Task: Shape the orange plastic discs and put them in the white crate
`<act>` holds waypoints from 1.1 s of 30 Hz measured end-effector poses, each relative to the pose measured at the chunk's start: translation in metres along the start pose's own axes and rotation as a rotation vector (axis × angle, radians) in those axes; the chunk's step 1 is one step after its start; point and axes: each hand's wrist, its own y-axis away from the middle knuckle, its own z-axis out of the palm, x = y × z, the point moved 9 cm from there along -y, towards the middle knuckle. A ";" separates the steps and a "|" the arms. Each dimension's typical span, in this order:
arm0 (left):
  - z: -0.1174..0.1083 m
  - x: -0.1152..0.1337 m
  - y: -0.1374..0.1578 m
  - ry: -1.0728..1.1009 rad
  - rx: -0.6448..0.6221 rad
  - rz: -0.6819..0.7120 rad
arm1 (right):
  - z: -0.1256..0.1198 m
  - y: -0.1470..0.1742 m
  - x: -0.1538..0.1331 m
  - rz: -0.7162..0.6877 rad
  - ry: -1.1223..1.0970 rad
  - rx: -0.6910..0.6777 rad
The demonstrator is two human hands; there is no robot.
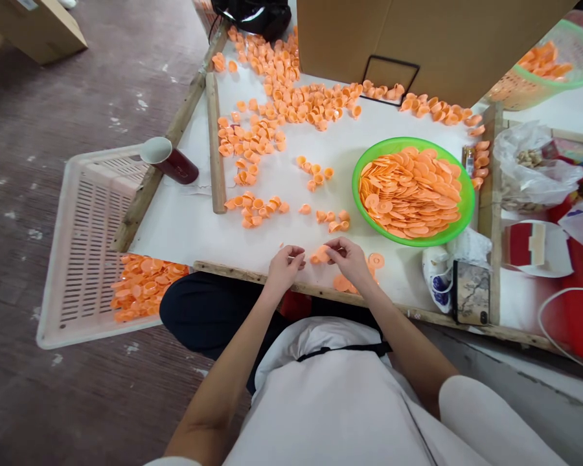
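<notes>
My right hand (346, 254) pinches an orange plastic piece (319, 255) just above the white tabletop, near its front edge. To the left of that piece, my left hand (287, 262) has its thumb and fingers curled together; what they hold, if anything, is hidden. Under my right wrist lie several flat orange discs (342, 283). Small orange cup-shaped pieces (339, 221) sit in little groups beyond my hands. A green basin (412, 238) heaped with flat orange discs (412, 188) stands to the right.
Many orange cups (315, 103) spread along the back, by a cardboard box (418, 45). Wooden strips (216, 142) edge the table. A maroon mug (182, 167) lies tilted at left above a pink crate (90, 246). A phone (472, 294) stands at front right.
</notes>
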 end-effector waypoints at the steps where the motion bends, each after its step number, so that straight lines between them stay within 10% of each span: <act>1: -0.003 0.000 -0.001 0.026 0.013 -0.010 | -0.005 -0.002 0.000 0.005 -0.021 0.020; 33: 0.011 -0.011 -0.014 -0.049 -0.035 -0.108 | 0.025 -0.015 0.018 0.014 0.347 -0.096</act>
